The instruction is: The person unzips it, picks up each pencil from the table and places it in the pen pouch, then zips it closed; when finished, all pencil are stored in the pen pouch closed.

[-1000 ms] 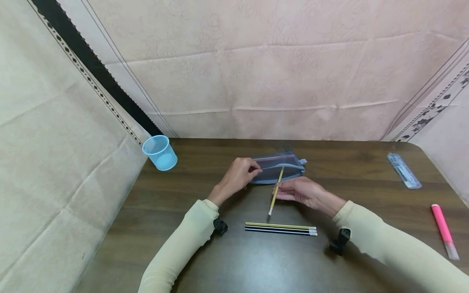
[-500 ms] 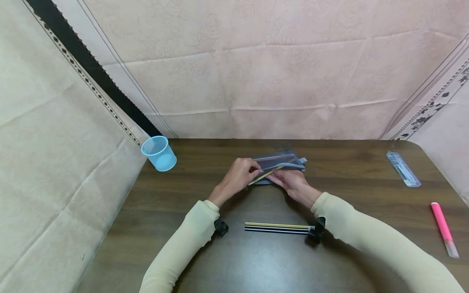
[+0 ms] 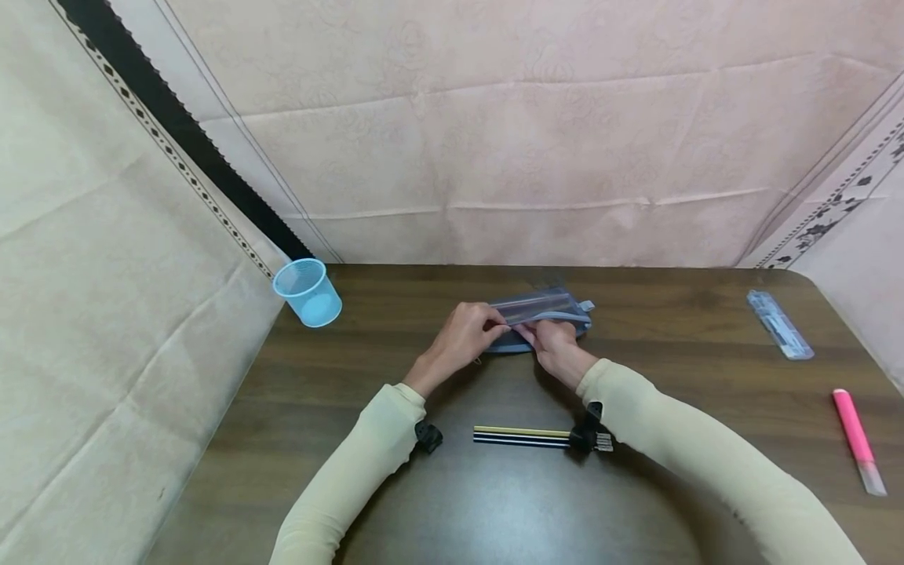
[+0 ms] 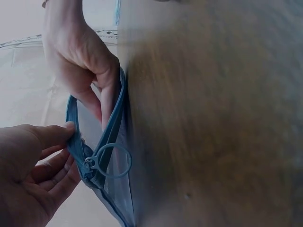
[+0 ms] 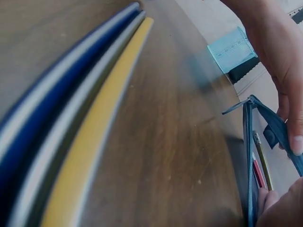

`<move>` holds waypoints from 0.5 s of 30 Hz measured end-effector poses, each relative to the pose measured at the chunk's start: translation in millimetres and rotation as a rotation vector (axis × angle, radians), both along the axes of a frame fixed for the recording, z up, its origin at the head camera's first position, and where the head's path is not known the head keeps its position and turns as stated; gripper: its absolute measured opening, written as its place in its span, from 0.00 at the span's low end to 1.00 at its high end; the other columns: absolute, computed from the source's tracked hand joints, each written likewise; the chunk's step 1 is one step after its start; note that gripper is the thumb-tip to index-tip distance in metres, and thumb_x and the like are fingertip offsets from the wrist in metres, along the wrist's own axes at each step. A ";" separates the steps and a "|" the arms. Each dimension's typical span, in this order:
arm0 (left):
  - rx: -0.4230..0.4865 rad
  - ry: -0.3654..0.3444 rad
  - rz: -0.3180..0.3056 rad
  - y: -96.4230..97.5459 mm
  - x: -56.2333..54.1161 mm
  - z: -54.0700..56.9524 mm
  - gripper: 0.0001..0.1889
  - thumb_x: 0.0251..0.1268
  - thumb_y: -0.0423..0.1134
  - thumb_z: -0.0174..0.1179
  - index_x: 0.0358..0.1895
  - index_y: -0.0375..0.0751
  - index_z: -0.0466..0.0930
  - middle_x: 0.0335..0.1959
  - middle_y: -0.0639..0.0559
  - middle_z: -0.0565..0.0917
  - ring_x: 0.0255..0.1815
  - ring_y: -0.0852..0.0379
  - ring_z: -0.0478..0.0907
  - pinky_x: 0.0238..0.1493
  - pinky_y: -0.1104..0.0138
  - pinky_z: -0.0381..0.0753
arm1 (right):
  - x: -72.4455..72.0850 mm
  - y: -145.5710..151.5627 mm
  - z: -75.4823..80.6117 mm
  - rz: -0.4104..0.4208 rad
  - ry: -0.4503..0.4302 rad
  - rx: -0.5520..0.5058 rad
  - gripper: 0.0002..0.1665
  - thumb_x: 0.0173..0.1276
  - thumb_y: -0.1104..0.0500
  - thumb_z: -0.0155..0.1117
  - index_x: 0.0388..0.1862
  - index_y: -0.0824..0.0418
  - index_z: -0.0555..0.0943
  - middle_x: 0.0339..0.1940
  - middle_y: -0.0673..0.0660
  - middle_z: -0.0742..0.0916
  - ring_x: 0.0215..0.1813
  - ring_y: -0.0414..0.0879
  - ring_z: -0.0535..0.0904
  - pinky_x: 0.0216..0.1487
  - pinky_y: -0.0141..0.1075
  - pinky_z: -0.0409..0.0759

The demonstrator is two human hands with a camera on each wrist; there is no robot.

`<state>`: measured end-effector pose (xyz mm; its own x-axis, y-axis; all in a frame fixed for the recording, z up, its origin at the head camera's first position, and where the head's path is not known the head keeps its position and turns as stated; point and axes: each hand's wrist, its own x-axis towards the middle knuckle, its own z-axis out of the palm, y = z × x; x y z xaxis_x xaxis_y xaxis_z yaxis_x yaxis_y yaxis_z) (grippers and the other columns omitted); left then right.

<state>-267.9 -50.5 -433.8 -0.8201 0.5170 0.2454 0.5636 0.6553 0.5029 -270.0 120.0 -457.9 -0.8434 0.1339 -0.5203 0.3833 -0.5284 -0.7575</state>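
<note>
A see-through blue zip pencil case (image 3: 540,304) lies near the middle of the table, its mouth spread apart. My left hand (image 3: 466,326) pinches one zipped edge between thumb and fingers, close to the zip's ring pull (image 4: 113,161). The fingers of my right hand (image 3: 559,345) reach inside the mouth. In the right wrist view they hold a yellowish pencil (image 5: 263,163), white-tipped end showing, with a red stick-shaped thing (image 5: 258,171) beside it; their other ends are hidden. Several pencils (image 3: 521,436), one yellow and the others dark striped, lie side by side below my right wrist.
A light blue cup (image 3: 308,293) stands at the table's left edge. Over on the right lie a pale blue flat packet (image 3: 780,325) and a pink marker (image 3: 858,439). Pale patterned cloth (image 3: 452,141) hangs behind the table.
My right hand has swung the pencil round and moved left and up into the pencil case; the pencil has gone from the head view. My left hand has stayed on the edge.
</note>
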 end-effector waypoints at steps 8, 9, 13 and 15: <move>0.003 0.000 0.010 -2.4 1.0 0.6 0.08 0.68 0.39 0.67 0.44 0.40 0.91 0.37 0.50 0.88 0.32 0.59 0.77 0.34 0.74 0.78 | -0.9 -2.6 -0.4 0.004 -0.011 0.014 0.31 0.75 0.75 0.50 0.75 0.65 0.65 0.74 0.60 0.75 0.68 0.45 0.76 0.62 0.33 0.79; 0.003 0.001 0.011 -2.7 1.0 0.8 0.08 0.68 0.39 0.67 0.44 0.40 0.91 0.37 0.49 0.88 0.32 0.59 0.78 0.34 0.74 0.78 | 0.3 -2.0 0.3 0.013 -0.011 0.012 0.31 0.75 0.76 0.50 0.75 0.65 0.65 0.74 0.60 0.75 0.68 0.45 0.76 0.62 0.32 0.80; -0.002 0.005 0.008 -3.1 0.6 1.8 0.08 0.68 0.39 0.66 0.44 0.40 0.90 0.38 0.49 0.88 0.32 0.60 0.78 0.35 0.74 0.79 | 10.7 1.5 6.9 0.077 0.003 -0.017 0.31 0.75 0.76 0.48 0.76 0.67 0.64 0.75 0.61 0.73 0.70 0.46 0.75 0.61 0.31 0.79; -0.005 0.006 0.005 -3.6 0.3 1.7 0.08 0.69 0.39 0.66 0.44 0.40 0.90 0.38 0.49 0.88 0.33 0.60 0.78 0.36 0.73 0.80 | 20.5 2.1 12.0 0.120 0.011 -0.033 0.30 0.76 0.75 0.46 0.76 0.68 0.64 0.75 0.62 0.72 0.72 0.47 0.74 0.63 0.30 0.78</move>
<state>-267.6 -54.1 -432.1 -0.8212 0.5141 0.2477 0.5633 0.6608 0.4960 -249.5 122.2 -445.9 -0.8579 0.0142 -0.5136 0.4375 -0.5038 -0.7448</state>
